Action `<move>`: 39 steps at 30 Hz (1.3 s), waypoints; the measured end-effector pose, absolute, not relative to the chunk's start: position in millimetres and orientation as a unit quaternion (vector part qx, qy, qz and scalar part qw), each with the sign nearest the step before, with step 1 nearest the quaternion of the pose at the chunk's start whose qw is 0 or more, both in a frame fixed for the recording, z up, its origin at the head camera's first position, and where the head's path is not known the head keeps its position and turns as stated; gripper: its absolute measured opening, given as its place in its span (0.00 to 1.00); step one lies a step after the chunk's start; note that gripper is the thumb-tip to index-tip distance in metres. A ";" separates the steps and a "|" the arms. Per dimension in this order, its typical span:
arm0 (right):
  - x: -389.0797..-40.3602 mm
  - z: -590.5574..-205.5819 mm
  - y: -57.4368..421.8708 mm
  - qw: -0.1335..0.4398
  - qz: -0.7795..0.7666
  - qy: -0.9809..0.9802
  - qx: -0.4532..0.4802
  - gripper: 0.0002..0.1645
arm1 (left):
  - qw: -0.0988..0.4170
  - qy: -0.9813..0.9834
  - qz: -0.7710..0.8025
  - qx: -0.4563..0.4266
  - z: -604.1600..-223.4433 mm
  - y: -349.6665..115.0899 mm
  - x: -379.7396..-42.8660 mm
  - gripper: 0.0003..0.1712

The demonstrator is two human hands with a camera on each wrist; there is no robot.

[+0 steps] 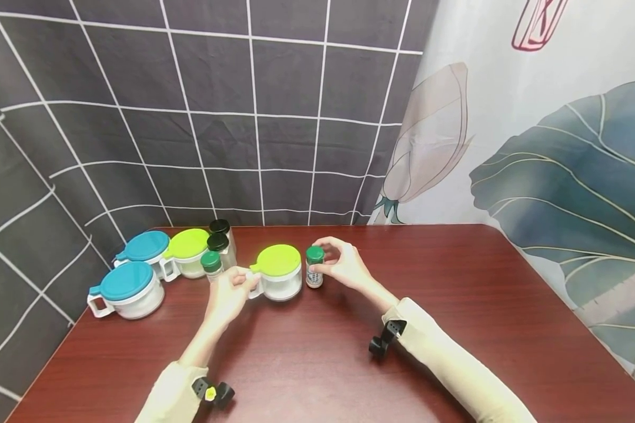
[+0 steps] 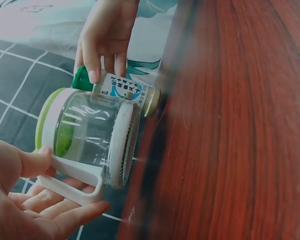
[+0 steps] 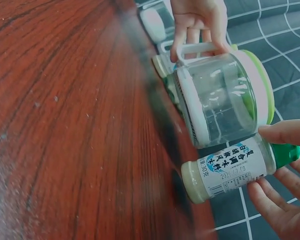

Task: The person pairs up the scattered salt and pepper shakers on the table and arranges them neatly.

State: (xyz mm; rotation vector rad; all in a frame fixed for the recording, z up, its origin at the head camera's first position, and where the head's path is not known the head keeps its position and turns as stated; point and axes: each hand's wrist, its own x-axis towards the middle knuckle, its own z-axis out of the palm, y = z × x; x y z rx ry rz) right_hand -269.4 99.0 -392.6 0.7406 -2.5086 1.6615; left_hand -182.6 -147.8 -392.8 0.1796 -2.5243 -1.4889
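My left hand [image 1: 229, 295] holds the white handle [image 2: 72, 172] of a clear seasoning jar [image 1: 284, 286] with a yellow-green lid, thumb on one side and fingers on the other. Just right of the jar, a small spice bottle [image 1: 314, 271] with a green cap and a white printed label stands upright. My right hand [image 1: 345, 269] pinches this bottle near its cap, between thumb and fingers. In the right wrist view, pale powder shows at the bottle's base [image 3: 194, 182], and the label [image 3: 232, 167] lies close beside the jar wall.
Two blue-lidded jars [image 1: 132, 296] and another yellow-green-lidded jar [image 1: 190, 258] stand at the left. Near them are two black-capped bottles [image 1: 225, 249] and a green-capped bottle [image 1: 211, 262], partly behind my left hand. A dark tiled-pattern curtain [image 1: 286, 141] hangs behind the brown table [image 1: 317, 364].
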 end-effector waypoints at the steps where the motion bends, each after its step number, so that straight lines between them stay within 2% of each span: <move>1: -270.5 -392.7 99.5 0.022 0.538 -0.808 0.238 0.25 | 0.103 -0.854 -0.507 0.061 -392.6 -146.5 -183.5 0.11; 33: -289.8 -395.5 119.9 0.056 0.541 -0.816 0.194 0.27 | 0.146 -0.844 -0.511 0.070 -391.3 -114.3 -215.8 0.12; 39: -270.6 -369.4 116.1 0.056 0.535 -0.820 0.195 0.25 | 0.146 -0.840 -0.515 0.086 -393.4 -110.3 -221.5 0.13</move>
